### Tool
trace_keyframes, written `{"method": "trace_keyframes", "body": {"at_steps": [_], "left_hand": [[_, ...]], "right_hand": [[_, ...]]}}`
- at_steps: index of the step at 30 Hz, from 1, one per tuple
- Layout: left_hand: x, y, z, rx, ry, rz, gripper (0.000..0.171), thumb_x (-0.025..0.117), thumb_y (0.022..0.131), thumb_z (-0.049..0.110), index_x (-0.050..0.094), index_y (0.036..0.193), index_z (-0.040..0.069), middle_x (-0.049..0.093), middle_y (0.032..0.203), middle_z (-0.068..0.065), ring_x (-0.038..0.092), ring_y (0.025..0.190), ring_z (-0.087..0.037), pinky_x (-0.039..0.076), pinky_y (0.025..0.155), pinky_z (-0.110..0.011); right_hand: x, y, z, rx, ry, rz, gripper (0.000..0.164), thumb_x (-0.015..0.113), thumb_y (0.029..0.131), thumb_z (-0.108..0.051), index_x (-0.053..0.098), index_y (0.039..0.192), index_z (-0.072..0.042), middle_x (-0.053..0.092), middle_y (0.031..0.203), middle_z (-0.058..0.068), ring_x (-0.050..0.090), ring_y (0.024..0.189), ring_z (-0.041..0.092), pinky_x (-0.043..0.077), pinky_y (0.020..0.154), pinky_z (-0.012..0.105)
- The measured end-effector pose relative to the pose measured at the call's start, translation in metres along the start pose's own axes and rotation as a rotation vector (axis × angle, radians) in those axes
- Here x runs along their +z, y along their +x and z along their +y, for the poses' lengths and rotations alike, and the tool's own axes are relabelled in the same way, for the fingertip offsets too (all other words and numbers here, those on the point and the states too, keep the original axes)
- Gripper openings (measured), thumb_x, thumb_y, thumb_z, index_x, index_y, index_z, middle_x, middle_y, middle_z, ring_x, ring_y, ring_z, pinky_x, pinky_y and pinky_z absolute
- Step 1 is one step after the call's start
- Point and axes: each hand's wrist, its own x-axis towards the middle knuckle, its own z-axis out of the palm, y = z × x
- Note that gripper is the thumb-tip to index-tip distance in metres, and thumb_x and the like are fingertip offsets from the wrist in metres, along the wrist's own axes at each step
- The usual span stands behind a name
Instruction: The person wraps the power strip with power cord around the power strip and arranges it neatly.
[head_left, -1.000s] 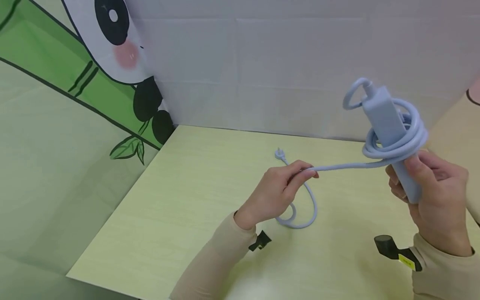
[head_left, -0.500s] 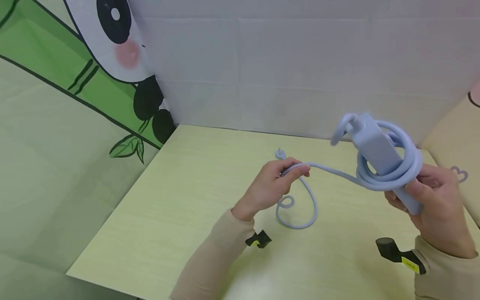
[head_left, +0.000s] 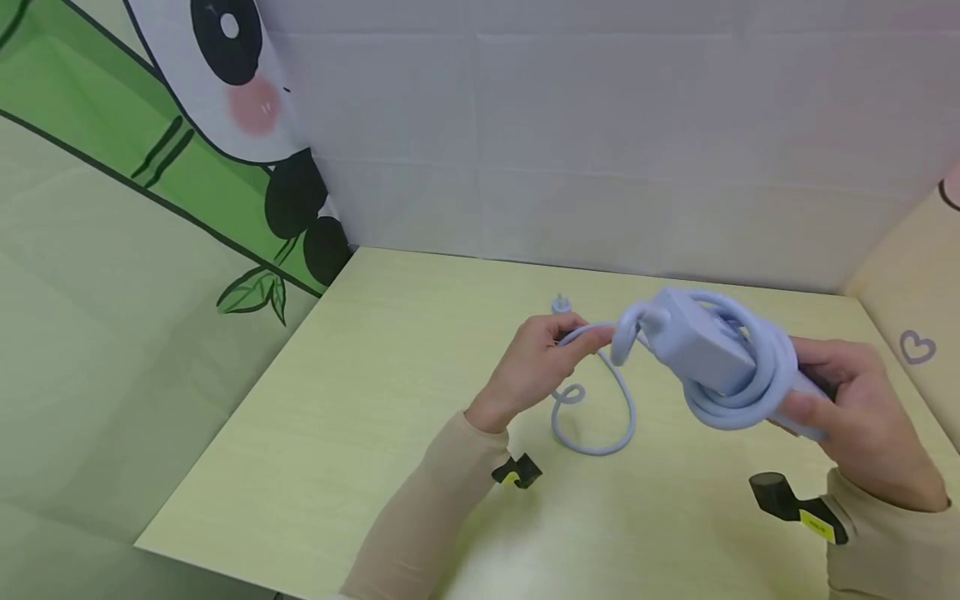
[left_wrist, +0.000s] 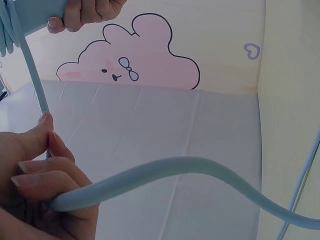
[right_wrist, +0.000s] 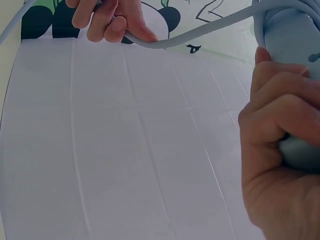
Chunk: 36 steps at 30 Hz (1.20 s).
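A pale blue power strip [head_left: 701, 346] is held above the table at the right, its far end tilted toward the left. Several turns of its cord [head_left: 742, 408] wrap around the middle of the body. My right hand [head_left: 862, 417] grips the near end, fingers curled round it, as the right wrist view also shows on the strip's underside [right_wrist: 290, 40]. Left of it, my left hand [head_left: 528, 362] pinches the free cord, which bends out of the curled fingers [left_wrist: 50, 175] in the left wrist view. The plug [head_left: 561, 305] lies on the table beyond that hand.
The loose cord [head_left: 630, 417] lies in a loop with a small curl on the pale wooden table [head_left: 337, 417]. A white sheet wall [head_left: 600, 167] rises behind the back edge, and a panda-print panel [head_left: 150, 333] stands at the left.
The power strip has come down and swung left in my right hand, its far end now near my left hand. The cord between the hands has slackened; my left hand has shifted slightly left.
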Motion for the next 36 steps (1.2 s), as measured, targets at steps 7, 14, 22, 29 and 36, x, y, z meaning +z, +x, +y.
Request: {"method": "trace_keyframes", "body": {"at_steps": [7, 14, 22, 29, 36], "left_hand": [[-0.001, 0.001, -0.002, 0.024, 0.018, 0.015, 0.023, 0.073, 0.094, 0.036, 0.075, 0.087, 0.015, 0.058, 0.073, 0.006, 0.044, 0.070, -0.009, 0.040, 0.067, -0.022], [-0.001, -0.002, -0.003, 0.061, 0.022, 0.019, 0.027, 0.078, 0.090, 0.037, 0.066, 0.076, 0.016, 0.040, 0.064, 0.005, 0.038, 0.063, -0.010, 0.035, 0.062, -0.023], [-0.002, -0.006, -0.004, 0.110, 0.041, 0.053, 0.031, 0.081, 0.087, 0.037, 0.064, 0.070, 0.018, 0.040, 0.062, 0.007, 0.039, 0.063, -0.009, 0.034, 0.061, -0.022], [-0.004, -0.009, -0.007, 0.141, 0.020, 0.076, 0.030, 0.086, 0.081, 0.035, 0.066, 0.068, 0.016, 0.047, 0.062, 0.003, 0.040, 0.060, -0.009, 0.035, 0.058, -0.022], [-0.003, -0.017, -0.008, 0.167, 0.060, 0.079, 0.030, 0.089, 0.077, 0.036, 0.067, 0.068, 0.017, 0.048, 0.059, 0.003, 0.042, 0.058, -0.007, 0.034, 0.056, -0.021]], "right_hand": [[0.001, 0.000, -0.010, 0.132, -0.277, -0.093, 0.050, 0.065, 0.071, 0.024, 0.070, 0.116, 0.005, 0.077, 0.099, 0.004, 0.067, 0.079, 0.011, 0.051, 0.066, 0.021], [0.005, 0.001, -0.013, 0.109, -0.366, -0.317, 0.053, 0.067, 0.064, 0.024, 0.070, 0.113, 0.003, 0.072, 0.088, 0.001, 0.060, 0.069, 0.011, 0.039, 0.055, 0.029], [0.018, 0.004, -0.016, 0.118, -0.403, -0.431, 0.047, 0.069, 0.068, 0.020, 0.070, 0.108, -0.004, 0.070, 0.087, -0.002, 0.060, 0.064, 0.007, 0.042, 0.050, 0.023], [0.028, 0.004, -0.021, 0.208, -0.555, -0.513, 0.039, 0.077, 0.075, 0.008, 0.071, 0.106, -0.016, 0.067, 0.082, -0.010, 0.056, 0.056, 0.002, 0.042, 0.051, 0.019], [0.037, -0.002, -0.022, 0.299, -0.651, -0.554, 0.032, 0.083, 0.079, -0.008, 0.072, 0.103, -0.027, 0.064, 0.076, -0.016, 0.055, 0.055, 0.000, 0.042, 0.050, 0.018]]}}
